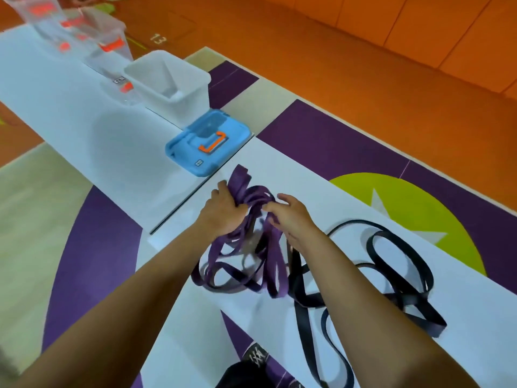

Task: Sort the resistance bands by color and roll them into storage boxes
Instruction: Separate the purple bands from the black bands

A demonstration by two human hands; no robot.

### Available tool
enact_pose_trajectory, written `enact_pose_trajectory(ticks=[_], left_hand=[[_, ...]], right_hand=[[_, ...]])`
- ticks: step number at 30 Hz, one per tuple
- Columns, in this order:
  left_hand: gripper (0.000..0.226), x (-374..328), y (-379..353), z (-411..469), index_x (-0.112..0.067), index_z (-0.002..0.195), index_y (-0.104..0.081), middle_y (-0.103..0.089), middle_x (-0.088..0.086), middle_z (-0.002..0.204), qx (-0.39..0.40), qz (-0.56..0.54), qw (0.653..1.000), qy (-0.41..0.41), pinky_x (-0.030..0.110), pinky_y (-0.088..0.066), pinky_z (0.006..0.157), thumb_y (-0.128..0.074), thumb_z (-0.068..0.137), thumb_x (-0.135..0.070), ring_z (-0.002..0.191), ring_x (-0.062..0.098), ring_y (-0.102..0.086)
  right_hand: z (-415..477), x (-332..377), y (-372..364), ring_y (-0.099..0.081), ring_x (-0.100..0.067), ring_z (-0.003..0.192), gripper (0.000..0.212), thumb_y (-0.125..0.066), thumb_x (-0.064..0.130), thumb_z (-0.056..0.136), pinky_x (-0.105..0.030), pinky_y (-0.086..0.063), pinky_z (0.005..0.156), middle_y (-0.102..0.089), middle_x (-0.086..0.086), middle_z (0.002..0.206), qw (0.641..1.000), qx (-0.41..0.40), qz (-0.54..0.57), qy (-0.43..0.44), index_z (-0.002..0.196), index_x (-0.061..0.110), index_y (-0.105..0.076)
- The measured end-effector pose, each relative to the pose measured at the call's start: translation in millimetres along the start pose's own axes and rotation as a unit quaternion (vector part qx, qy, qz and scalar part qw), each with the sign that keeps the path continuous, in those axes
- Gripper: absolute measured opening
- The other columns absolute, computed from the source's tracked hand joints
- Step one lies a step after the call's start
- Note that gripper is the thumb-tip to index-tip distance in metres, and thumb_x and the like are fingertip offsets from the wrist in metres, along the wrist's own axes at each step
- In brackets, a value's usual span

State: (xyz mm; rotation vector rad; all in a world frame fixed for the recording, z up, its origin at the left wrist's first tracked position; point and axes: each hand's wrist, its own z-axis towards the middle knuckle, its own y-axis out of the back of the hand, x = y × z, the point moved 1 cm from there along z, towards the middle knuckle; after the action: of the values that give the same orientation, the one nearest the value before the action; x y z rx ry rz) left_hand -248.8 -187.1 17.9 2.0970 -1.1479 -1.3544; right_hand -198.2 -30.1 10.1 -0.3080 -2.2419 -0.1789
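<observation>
A tangle of purple resistance bands [246,264] lies on the white table [349,208] in the middle of the view. My left hand [223,211] grips a gathered bunch of them at the top of the pile. My right hand [288,217] pinches purple strands just to the right of it. Black bands [397,270] sprawl in loops to the right and down toward the near edge. An open white storage box [170,85] stands further back on the table.
A blue lid with an orange handle [207,141] lies in front of the white box. Clear boxes with orange clips [106,43] stand behind it at the far left. Purple, beige and green floor mats surround the table. A dark shoe [251,368] shows below.
</observation>
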Motion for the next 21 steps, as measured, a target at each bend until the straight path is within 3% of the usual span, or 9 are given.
enact_pose_trajectory(ticks=[1,3,5,6,8,11,14,17,21], left_hand=[[0.082,2.4,-8.5,8.7,-0.006,0.155,-0.017,-0.041,0.024,0.144,0.018,0.010,1.000,-0.005,0.051,-0.040,0.109,-0.064,0.092,-0.029,0.131,0.046,-0.047],[0.100,13.4,-27.9,18.7,-0.009,0.161,0.001,-0.030,0.024,0.155,0.056,0.027,0.998,-0.014,0.049,-0.036,0.115,-0.068,0.092,-0.025,0.140,0.044,-0.039],[0.099,30.5,-45.1,20.0,-0.012,0.162,-0.002,-0.032,0.022,0.156,0.069,0.061,0.995,-0.033,0.050,-0.038,0.112,-0.068,0.091,-0.028,0.138,0.044,-0.042],[0.094,40.7,-52.3,20.1,-0.014,0.161,-0.009,-0.037,0.021,0.152,0.061,0.083,0.993,-0.050,0.052,-0.040,0.110,-0.068,0.090,-0.030,0.134,0.045,-0.045],[0.081,56.6,-61.8,17.1,-0.019,0.155,-0.025,-0.045,0.016,0.146,0.034,0.111,0.990,-0.082,0.056,-0.043,0.104,-0.067,0.087,-0.033,0.128,0.044,-0.049],[0.077,72.5,-68.1,9.6,-0.021,0.155,-0.024,-0.034,0.010,0.159,0.013,0.148,0.984,-0.100,0.059,-0.037,0.111,-0.063,0.091,-0.039,0.143,0.041,-0.036],[0.083,84.3,-71.7,1.9,-0.027,0.161,-0.015,-0.013,0.013,0.168,-0.016,0.169,0.981,-0.097,0.061,-0.030,0.115,-0.061,0.095,-0.046,0.150,0.043,-0.021],[0.089,93.2,-76.6,-4.2,-0.031,0.161,-0.010,-0.007,0.012,0.169,-0.001,0.144,0.986,-0.085,0.063,-0.032,0.114,-0.063,0.093,-0.051,0.151,0.045,-0.018],[0.105,102.8,-86.7,-10.9,-0.034,0.161,-0.001,-0.002,0.010,0.170,0.012,0.153,0.986,-0.071,0.064,-0.032,0.114,-0.063,0.084,-0.069,0.152,0.043,-0.015]], right_hand=[[9.1,-9.4,-0.5,-0.066,-0.027,0.111,0.067,-0.076,0.025,0.070,-0.047,-0.051,0.107,-0.065,-0.013,0.123,1.000,-0.006,-0.017,0.005,0.132,0.011,-0.057],[16.5,-27.6,2.4,-0.065,-0.016,0.098,0.029,-0.064,0.014,0.085,-0.038,-0.051,0.102,-0.066,-0.004,0.105,0.999,-0.012,-0.043,0.014,0.113,0.016,-0.061],[16.9,-47.7,10.9,-0.059,-0.005,0.084,0.028,-0.055,0.005,0.094,-0.027,-0.049,0.086,-0.057,0.017,0.089,0.996,-0.030,-0.081,0.030,0.108,0.029,-0.055],[16.3,-58.5,17.2,-0.059,-0.008,0.087,0.031,-0.055,0.006,0.095,-0.027,-0.047,0.086,-0.054,0.018,0.089,0.991,-0.058,-0.112,0.046,0.112,0.031,-0.054],[14.4,-81.0,28.0,-0.060,-0.020,0.107,0.031,-0.058,0.013,0.091,-0.037,-0.048,0.098,-0.057,0.009,0.105,0.972,-0.141,-0.169,0.083,0.118,0.029,-0.056],[9.1,-110.6,36.6,-0.051,-0.033,0.122,0.049,-0.061,0.026,0.090,-0.049,-0.041,0.107,-0.051,-0.007,0.135,0.937,-0.225,-0.262,0.057,0.138,0.025,-0.049],[0.7,-121.4,34.7,-0.048,-0.037,0.125,0.067,-0.063,0.029,0.090,-0.049,-0.036,0.105,-0.046,-0.013,0.141,0.898,-0.247,-0.357,0.065,0.150,0.020,-0.036],[3.1,-119.8,37.6,-0.050,-0.037,0.120,0.073,-0.065,0.024,0.089,-0.046,-0.038,0.102,-0.045,-0.016,0.138,0.856,-0.296,-0.415,0.084,0.154,0.015,-0.032],[15.9,-109.2,54.7,-0.050,-0.033,0.112,0.032,-0.059,0.022,0.092,-0.042,-0.037,0.098,-0.050,-0.012,0.124,0.769,-0.290,-0.570,0.005,0.123,0.014,-0.061]])
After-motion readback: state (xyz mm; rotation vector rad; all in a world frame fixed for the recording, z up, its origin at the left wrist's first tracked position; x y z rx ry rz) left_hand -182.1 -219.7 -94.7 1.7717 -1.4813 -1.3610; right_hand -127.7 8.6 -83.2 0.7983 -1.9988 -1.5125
